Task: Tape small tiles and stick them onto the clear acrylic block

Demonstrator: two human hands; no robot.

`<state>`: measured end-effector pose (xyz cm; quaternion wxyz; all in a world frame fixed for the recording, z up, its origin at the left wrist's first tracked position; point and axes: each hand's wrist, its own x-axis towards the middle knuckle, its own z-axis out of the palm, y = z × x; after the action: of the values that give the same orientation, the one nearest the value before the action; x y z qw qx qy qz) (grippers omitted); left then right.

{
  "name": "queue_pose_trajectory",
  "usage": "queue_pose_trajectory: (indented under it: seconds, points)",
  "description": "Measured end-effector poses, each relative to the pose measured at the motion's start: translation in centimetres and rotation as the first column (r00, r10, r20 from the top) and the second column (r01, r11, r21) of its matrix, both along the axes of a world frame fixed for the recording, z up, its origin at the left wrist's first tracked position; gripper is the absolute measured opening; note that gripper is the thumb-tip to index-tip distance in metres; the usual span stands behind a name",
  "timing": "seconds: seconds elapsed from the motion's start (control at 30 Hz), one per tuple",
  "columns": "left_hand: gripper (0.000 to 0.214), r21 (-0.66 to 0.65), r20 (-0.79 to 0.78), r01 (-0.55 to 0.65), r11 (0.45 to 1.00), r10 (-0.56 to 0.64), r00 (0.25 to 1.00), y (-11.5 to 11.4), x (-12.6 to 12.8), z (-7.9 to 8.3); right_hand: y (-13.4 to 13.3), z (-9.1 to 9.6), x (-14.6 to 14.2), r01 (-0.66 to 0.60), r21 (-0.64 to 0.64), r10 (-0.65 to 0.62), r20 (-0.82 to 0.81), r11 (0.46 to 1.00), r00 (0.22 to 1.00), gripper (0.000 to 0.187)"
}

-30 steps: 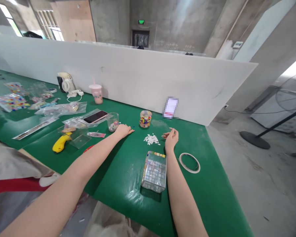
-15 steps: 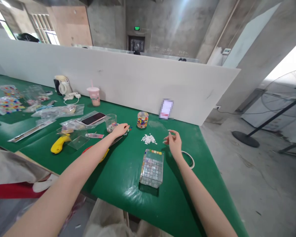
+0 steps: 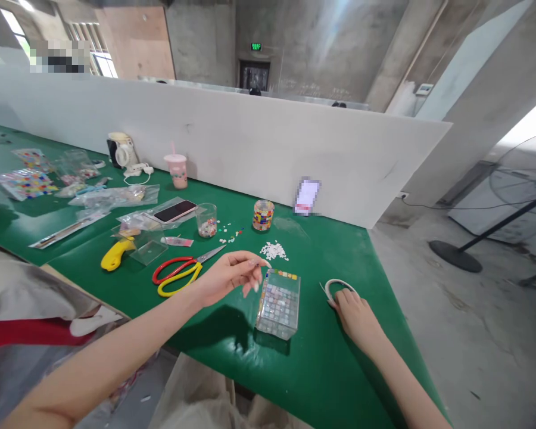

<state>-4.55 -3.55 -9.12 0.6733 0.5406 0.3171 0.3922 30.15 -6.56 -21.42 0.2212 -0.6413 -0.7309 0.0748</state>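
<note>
My left hand hovers just left of a clear plastic box whose top is covered in small mosaic tiles. Its thumb and forefinger are pinched together above the box's near left corner; whatever they hold is too small to make out. My right hand lies knuckles up on the green table, right of the box. Its curled fingers press on the near side of a white tape ring.
Red and yellow scissors lie left of my left hand, with a yellow utility knife beyond. A pile of white tiles, a mosaic jar, a clear cup and a phone sit further back. The table's right edge runs close to my right hand.
My left hand has pulled back from the loose tiles by the clear cup to the box, uncovering the scissors. My right hand has dropped from mid-air onto the tape ring.
</note>
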Motion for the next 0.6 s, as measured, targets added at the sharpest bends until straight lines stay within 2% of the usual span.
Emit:
queue_pose_trajectory:
  seconds: [0.17, 0.33, 0.47, 0.6]
  points:
    - [0.030, 0.008, 0.048, -0.052, 0.999, 0.052, 0.998, -2.5, 0.8, 1.6, 0.6, 2.6, -0.3, -0.050, -0.096, 0.042, -0.077, 0.994, 0.996, 0.031]
    - [0.027, 0.024, 0.027, -0.109, 0.994, 0.108, 0.994, -3.9, 1.4, 2.8, 1.4, 7.5, -1.2, -0.063, -0.035, 0.052, -0.272, 0.997, 0.961, 0.031]
    - [0.033, 0.041, -0.001, -0.176, 0.984, 0.176, 0.984, -2.9, 2.2, 3.0, 2.1, 12.2, -3.0, -0.024, 0.077, 0.057, -0.465, 0.997, 0.884, 0.033]
    - [0.025, 0.057, 0.013, -0.296, 0.954, 0.296, 0.955, -0.7, 3.1, 3.5, 1.2, 16.5, -6.5, -0.015, 0.250, 0.166, -0.595, 0.968, 0.786, 0.024]
